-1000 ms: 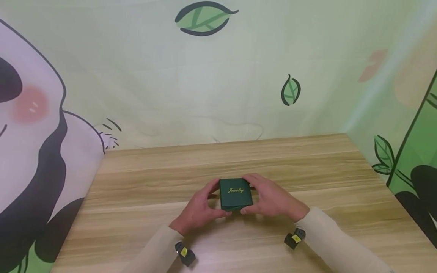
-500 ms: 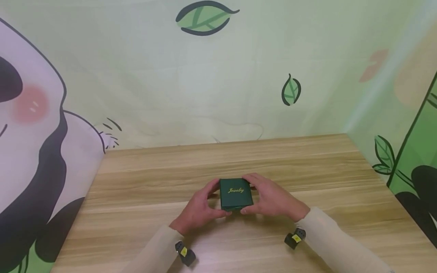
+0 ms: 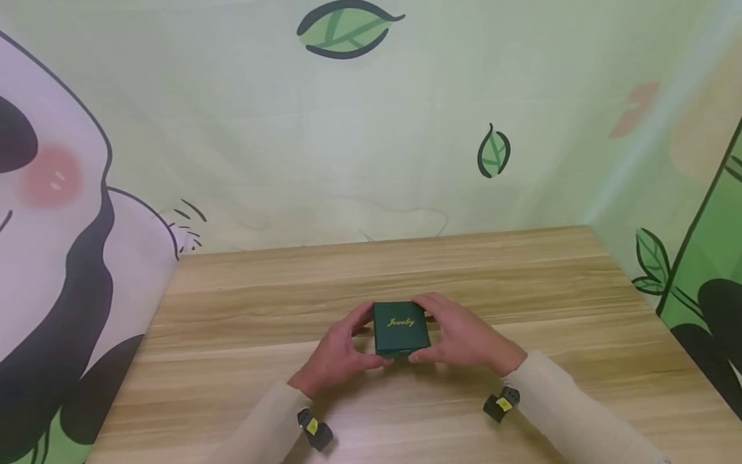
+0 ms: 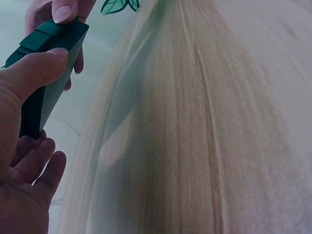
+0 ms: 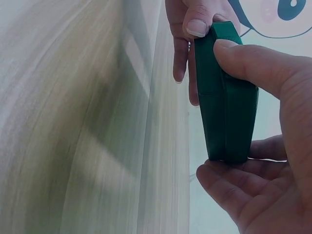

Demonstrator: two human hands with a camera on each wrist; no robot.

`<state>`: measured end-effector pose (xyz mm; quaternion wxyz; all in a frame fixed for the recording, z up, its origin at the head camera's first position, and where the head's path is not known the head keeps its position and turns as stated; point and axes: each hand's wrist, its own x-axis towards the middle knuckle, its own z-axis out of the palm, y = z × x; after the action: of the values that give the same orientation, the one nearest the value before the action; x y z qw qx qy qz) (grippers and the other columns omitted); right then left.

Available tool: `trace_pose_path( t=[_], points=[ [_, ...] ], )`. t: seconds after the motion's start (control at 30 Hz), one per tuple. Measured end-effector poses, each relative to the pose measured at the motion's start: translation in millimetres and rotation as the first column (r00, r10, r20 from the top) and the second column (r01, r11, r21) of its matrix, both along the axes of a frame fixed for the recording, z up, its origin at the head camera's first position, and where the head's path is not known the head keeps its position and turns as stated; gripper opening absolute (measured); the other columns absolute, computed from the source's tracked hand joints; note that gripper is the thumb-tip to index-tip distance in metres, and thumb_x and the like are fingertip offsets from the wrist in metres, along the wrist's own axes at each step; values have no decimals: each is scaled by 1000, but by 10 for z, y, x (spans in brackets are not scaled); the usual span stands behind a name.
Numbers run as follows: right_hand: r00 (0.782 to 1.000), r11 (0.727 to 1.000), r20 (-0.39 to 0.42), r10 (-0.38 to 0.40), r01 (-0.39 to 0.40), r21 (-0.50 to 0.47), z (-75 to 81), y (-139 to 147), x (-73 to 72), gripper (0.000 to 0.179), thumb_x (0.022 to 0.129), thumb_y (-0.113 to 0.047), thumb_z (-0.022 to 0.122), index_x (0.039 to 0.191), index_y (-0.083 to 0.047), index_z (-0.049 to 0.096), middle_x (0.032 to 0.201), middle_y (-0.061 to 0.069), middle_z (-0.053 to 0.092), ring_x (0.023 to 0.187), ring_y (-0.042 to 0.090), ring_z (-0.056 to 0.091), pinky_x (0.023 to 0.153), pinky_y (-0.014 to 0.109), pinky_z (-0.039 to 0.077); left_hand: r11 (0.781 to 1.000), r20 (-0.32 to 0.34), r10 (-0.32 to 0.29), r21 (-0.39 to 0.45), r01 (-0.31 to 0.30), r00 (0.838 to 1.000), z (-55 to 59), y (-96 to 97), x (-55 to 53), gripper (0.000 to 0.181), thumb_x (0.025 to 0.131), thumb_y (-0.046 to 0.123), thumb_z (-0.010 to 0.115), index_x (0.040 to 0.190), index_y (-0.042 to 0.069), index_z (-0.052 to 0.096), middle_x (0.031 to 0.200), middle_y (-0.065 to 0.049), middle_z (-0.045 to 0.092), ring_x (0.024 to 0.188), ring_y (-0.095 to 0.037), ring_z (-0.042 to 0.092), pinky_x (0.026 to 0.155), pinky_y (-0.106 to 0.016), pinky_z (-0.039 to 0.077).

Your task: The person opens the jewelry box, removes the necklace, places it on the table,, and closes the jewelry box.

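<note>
A dark green, square jewelry box [image 3: 401, 327] with gold "Jewelry" lettering on its lid is held between both hands, lid closed. My left hand [image 3: 339, 351] grips its left side, thumb at the front edge and fingers at the back corner. On the opposite side my right hand [image 3: 464, 335] grips it the same way. Seen from the left wrist, the box [image 4: 53, 73] is raised off the wooden surface, with its underside showing. In the right wrist view, the right thumb presses the front edge of the box [image 5: 226, 112] while the fingers support the far edge.
The box is above a wood-grain table [image 3: 261, 290]. A pale green backdrop [image 3: 232, 129] printed with leaves and a panda stands behind and beside the table. Small black devices with yellow marks sit at the left wrist [image 3: 315, 430] and the right wrist [image 3: 501, 405].
</note>
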<state>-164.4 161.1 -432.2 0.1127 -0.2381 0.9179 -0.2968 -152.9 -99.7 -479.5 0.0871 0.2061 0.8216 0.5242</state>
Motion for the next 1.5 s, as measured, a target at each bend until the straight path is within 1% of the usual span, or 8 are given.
trace_pose_path(
  t=[0.37,0.53,0.77,0.97,1.1,1.2,1.3,1.5],
  points=[
    [1000,1000,2,17,-17,3,7,-7,5,100,80,-45,90,159,-13,38,155,5,48,134,26,57,115,51,51,1000,-1,0,18,0,1000,-26,-24,0,97,78,22,93,158,31,39,156,6,55,144,-18,53,119,-44,49],
    [1000,1000,13,20,-20,-1,12,-17,2,103,80,-47,90,161,-15,36,160,5,43,136,28,55,117,54,49,1000,2,11,26,-11,1000,-4,-25,15,97,79,21,93,159,27,39,157,3,54,146,-20,52,120,-44,48],
    [999,999,-29,44,-44,-11,20,-18,-4,101,80,-48,88,160,-13,38,160,8,44,141,32,52,118,58,46,999,21,24,23,-25,999,24,-4,15,98,77,18,93,159,19,39,157,-1,55,143,-23,55,120,-44,48],
    [998,999,-63,31,-32,-26,21,-7,-2,100,78,-55,88,158,-14,43,158,7,49,139,31,54,116,58,48,998,54,27,55,-30,998,34,0,21,100,77,20,94,160,17,38,157,-3,55,141,-27,57,120,-47,47],
    [998,998,-55,16,-19,-60,12,1,-5,99,77,-56,88,156,-14,45,155,6,52,135,28,58,115,55,50,998,79,33,57,-38,996,50,2,24,101,77,23,94,160,20,37,157,-2,55,142,-27,56,121,-48,46],
    [999,996,-43,11,-14,-86,10,5,-6,98,77,-55,89,156,-14,46,154,5,52,133,27,61,114,52,52,998,90,34,56,-39,995,58,0,24,103,77,24,94,161,17,36,157,-3,55,142,-29,56,122,-50,46],
    [999,996,-45,3,-6,-87,9,8,1,98,76,-55,89,156,-16,47,156,5,52,135,28,59,115,54,51,998,96,31,59,-36,995,57,-4,17,103,77,24,94,161,15,36,157,-4,55,142,-31,55,122,-50,45],
    [998,998,-57,-6,3,-58,23,11,18,99,76,-56,89,157,-20,46,161,5,47,143,34,51,117,61,46,997,88,24,67,-30,996,63,-11,6,101,75,22,95,160,20,39,157,-3,55,144,-29,55,122,-49,45]
  ],
)
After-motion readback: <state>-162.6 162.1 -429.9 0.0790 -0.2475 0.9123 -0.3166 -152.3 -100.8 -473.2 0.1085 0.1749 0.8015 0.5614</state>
